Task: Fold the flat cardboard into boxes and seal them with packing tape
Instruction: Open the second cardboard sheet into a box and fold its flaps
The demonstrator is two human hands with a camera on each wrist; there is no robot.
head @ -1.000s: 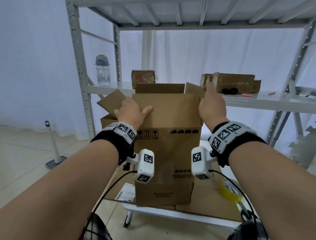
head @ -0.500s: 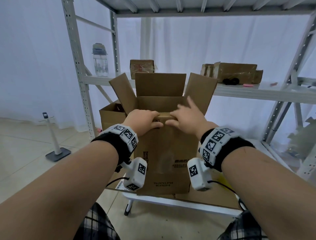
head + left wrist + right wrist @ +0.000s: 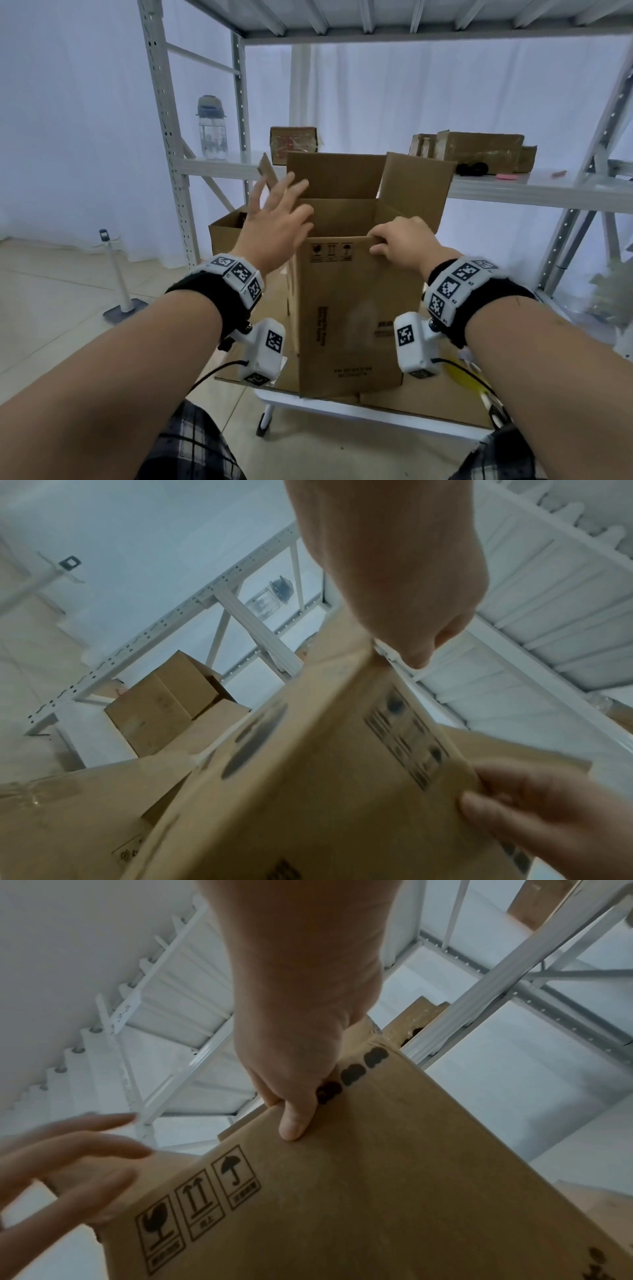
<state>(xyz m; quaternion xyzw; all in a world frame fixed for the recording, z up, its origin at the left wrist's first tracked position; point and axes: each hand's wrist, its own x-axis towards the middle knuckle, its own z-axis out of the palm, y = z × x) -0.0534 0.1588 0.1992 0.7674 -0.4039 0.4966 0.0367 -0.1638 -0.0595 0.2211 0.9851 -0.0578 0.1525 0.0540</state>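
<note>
A tall brown cardboard box stands upright on a white table. Its back and right top flaps stand up, and the left flap shows edge-on. My right hand grips the box's near top edge, thumb on the outer face and fingers curled over the rim. My left hand hovers by the box's top left corner with fingers spread and nothing in it; it looks blurred in the right wrist view. A yellow tape roll lies on the table, partly hidden behind my right wrist.
Flat cardboard lies under the box. Another open box sits behind on the left. Beyond it a metal rack carries a water bottle and taped boxes. A small stand is on the floor to the left.
Both hands were pressing the near flap at the middle. My left hand has let go and lifted left with fingers spread; my right hand has slid right along the near edge.
</note>
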